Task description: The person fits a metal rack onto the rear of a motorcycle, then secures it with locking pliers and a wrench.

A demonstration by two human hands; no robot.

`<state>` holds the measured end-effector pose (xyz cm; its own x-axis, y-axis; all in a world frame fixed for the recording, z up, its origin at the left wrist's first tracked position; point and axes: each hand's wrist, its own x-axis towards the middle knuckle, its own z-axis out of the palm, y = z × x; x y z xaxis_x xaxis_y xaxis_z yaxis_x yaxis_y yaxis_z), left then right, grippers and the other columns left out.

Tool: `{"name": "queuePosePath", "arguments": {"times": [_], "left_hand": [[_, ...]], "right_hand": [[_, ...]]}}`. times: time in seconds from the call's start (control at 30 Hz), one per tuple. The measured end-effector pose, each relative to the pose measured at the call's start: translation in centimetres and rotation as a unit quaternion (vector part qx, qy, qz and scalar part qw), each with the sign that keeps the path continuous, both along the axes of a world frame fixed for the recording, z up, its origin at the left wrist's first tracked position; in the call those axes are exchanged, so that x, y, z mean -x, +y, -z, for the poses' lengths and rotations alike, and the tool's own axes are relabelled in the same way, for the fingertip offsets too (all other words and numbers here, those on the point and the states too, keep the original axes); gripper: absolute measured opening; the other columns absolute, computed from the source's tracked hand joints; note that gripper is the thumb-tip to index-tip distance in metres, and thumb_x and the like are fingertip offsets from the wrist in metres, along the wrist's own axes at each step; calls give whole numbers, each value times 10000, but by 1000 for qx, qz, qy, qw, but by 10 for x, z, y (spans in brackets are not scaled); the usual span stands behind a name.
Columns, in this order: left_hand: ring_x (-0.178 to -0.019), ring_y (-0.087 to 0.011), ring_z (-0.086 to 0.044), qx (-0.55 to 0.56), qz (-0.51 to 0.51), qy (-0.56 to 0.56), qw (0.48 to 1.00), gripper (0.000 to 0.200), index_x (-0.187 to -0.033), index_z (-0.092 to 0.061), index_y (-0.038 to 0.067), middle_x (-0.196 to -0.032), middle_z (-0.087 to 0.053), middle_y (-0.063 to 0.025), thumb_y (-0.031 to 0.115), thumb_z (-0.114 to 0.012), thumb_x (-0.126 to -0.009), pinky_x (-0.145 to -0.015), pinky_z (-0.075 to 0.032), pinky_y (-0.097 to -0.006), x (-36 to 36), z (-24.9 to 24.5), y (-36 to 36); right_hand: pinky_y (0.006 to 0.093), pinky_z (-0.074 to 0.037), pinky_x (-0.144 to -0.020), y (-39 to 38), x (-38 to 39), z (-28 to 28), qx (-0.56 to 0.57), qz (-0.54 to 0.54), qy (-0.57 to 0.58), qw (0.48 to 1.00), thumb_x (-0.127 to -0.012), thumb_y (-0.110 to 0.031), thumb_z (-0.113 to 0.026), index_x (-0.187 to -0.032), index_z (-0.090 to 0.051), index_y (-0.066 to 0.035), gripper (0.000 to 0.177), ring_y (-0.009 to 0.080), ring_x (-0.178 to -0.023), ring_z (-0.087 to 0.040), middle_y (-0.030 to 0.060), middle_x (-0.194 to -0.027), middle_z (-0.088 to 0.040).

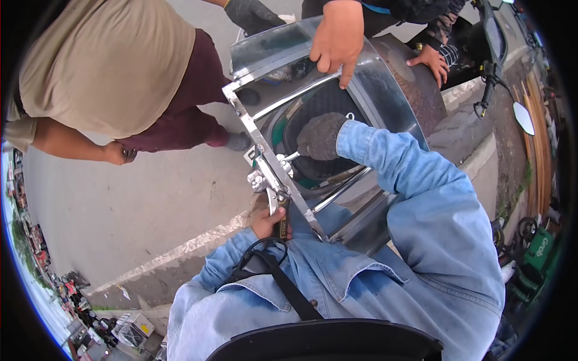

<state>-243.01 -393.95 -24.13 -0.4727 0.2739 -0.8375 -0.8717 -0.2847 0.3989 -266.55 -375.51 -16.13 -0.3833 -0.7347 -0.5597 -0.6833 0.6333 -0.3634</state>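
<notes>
A black brim [325, 340] fills the near edge, with a denim jacket [373, 283] and a dark strap [289, 289] just beyond it. The bare left hand [268, 222] is closed around the handle of a tool [281, 219], whose metal head touches the steel bar of a frame [253, 129]. The gloved right hand [319, 137] lies curled inside the frame on dark mesh [328, 96]; whether it grips anything I cannot tell. Farther off, another person's bare hand [337, 39] presses on the frame's far side, and a gloved hand [250, 13] reaches in beside it. A person in a beige shirt [102, 60] bends at the left over the pavement [132, 204]. A scooter [490, 54] stands far right.
</notes>
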Motion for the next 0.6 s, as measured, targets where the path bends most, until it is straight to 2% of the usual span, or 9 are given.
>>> {"name": "queuePosePath", "arguments": {"times": [0.07, 0.13, 0.17, 0.23, 0.27, 0.33, 0.57, 0.6], "left_hand": [[-601, -285, -635, 0, 3, -5, 1000, 381, -922, -513, 4, -705, -607, -167, 382, -554, -895, -579, -558, -401, 1, 2, 0], [-597, -286, -633, 2, 2, 1, 1000, 379, -928, -512, 6, -701, -606, -166, 381, -554, -896, -578, -558, -402, -1, 9, -1], [-592, -286, -632, 4, 5, 3, 1000, 376, -934, -510, 7, -698, -605, -164, 379, -554, -896, -576, -557, -403, -4, 11, -2], [-590, -287, -632, -3, 0, 11, 1000, 372, -928, -505, 9, -695, -604, -165, 377, -550, -899, -569, -555, -403, 3, 13, -2], [-588, -288, -633, -9, -12, 15, 1000, 367, -922, -501, 12, -692, -603, -166, 375, -546, -902, -563, -554, -403, 4, 15, 0], [-586, -289, -633, -14, -4, 6, 1000, 363, -916, -496, 14, -689, -601, -167, 373, -541, -904, -556, -552, -403, -7, 11, -1], [-569, -292, -631, -10, -5, 35, 999, 366, -933, -489, 21, -687, -595, -172, 382, -543, -901, -533, -551, -409, -6, 16, 0], [-569, -292, -631, -11, -4, 36, 999, 366, -933, -489, 21, -687, -595, -172, 382, -543, -901, -533, -551, -409, -5, 13, 1]], "right_hand": [[426, -458, -850, 2, -1, 8, -2, -2, 13, 1000, -857, -302, -481, -950, -665, -138, 264, 305, -958, -595, 90, -1006, -643], [421, -455, -856, 8, -1, 30, 44, -100, 38, 993, -872, -282, -464, -954, -665, -129, 266, 300, -962, -589, 92, -1002, -639], [421, -455, -856, 12, -7, 50, 44, -101, 38, 993, -872, -282, -464, -954, -665, -129, 266, 300, -962, -589, 92, -1002, -639], [452, -414, -926, 21, -16, 81, 70, -106, 8, 992, -903, -348, -418, -1057, -638, -122, 351, 319, -1038, -564, 122, -1131, -594], [451, -409, -930, 17, -21, 56, 37, 29, -56, 997, -901, -347, -422, -1027, -651, -111, 352, 328, -1033, -564, 134, -1117, -600], [444, -404, -939, 12, -26, 21, 14, 128, -90, 988, -899, -352, -420, -1008, -659, -104, 361, 331, -1048, -554, 135, -1108, -605], [444, -402, -945, 8, -32, 14, -5, 119, -77, 990, -902, -357, -401, -1046, -646, -117, 372, 335, -1054, -549, 127, -1121, -602], [447, -416, -913, 11, -40, 24, 33, 140, -53, 988, -885, -319, -434, -1011, -647, -96, 333, 346, -1008, -564, 147, -1049, -616]]}}
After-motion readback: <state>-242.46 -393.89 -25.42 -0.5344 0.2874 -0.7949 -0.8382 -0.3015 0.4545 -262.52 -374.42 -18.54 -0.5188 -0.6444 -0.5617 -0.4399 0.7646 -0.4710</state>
